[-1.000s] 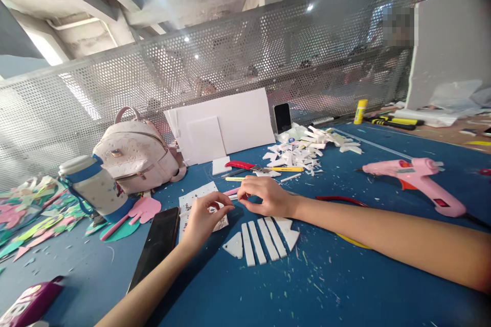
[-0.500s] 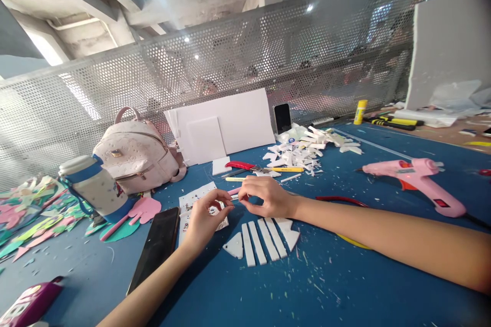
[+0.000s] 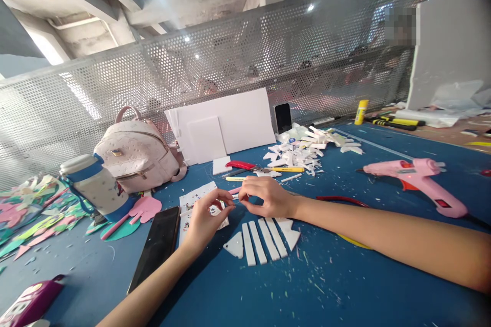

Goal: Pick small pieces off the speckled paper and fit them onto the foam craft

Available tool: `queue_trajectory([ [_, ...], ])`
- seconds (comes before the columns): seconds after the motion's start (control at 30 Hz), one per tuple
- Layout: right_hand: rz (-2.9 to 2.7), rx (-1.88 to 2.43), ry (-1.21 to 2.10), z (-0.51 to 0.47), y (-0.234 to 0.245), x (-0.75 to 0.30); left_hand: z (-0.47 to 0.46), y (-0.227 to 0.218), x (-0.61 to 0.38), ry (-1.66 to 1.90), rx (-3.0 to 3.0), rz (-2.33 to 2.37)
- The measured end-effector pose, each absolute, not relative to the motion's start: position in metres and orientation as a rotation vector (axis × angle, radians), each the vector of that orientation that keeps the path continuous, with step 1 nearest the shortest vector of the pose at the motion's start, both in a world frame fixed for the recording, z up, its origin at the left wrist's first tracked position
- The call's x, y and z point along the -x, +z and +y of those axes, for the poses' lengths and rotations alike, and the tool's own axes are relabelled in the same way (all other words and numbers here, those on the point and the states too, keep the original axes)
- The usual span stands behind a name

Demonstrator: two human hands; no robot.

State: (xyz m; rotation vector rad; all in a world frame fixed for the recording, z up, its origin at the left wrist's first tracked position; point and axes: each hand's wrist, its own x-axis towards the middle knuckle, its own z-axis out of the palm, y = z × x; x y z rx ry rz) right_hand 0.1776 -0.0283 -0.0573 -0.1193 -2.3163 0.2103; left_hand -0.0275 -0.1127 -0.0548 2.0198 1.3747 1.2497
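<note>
My left hand (image 3: pixel 207 217) is curled, its thumb and forefinger tips together above a white sheet (image 3: pixel 199 195) strewn with small dark specks. Facing it, my right hand (image 3: pixel 266 197) is pinched too, the fingertips of both hands almost meeting. Whatever they hold is too small to make out. A pink stick (image 3: pixel 235 191) shows just behind the fingertips. Below the hands lie several white foam strips (image 3: pixel 257 241) in a row, with a white rounded triangle (image 3: pixel 234 245) at the left end and a notched white piece (image 3: pixel 289 232) at the right, shaped together like a fish.
Farther back are a red-handled tool (image 3: pixel 241 165), a yellow pencil (image 3: pixel 287 169) and white foam scraps (image 3: pixel 297 153). A pink glue gun (image 3: pixel 414 176) lies right. To the left are a black phone (image 3: pixel 155 245), a bottle (image 3: pixel 94 186), a backpack (image 3: pixel 138 153) and coloured scraps (image 3: pixel 38 219).
Both hands keep almost the same pinched pose and place. Behind the mesh at the upper right, a person's blurred-out head has come into view.
</note>
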Motion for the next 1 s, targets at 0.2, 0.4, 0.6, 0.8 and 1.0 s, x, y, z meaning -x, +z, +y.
queue_trajectory([
  [0.2, -2.318, 0.121, 0.207, -0.0274, -0.0582, -0.1778, -0.1138, -0.0529, 0.0270, 1.239, -2.016, 1.372],
  [0.4, -2.306, 0.117, 0.215, -0.0280, -0.0576, -0.1777, -0.1131, -0.0542, 0.0282, 1.251, -2.015, 1.376],
  [0.6, -2.313, 0.123, 0.220, -0.0268, -0.0594, -0.1776, -0.1118, -0.0554, 0.0285, 1.252, -2.007, 1.371],
  [0.8, -2.328, 0.134, 0.200, -0.0262, -0.0606, -0.1779, -0.1127, -0.0555, 0.0284, 1.245, -2.018, 1.378],
  [1.0, -2.344, 0.130, 0.183, -0.0262, -0.0605, -0.1778, -0.1137, -0.0534, 0.0259, 1.227, -2.095, 1.387],
])
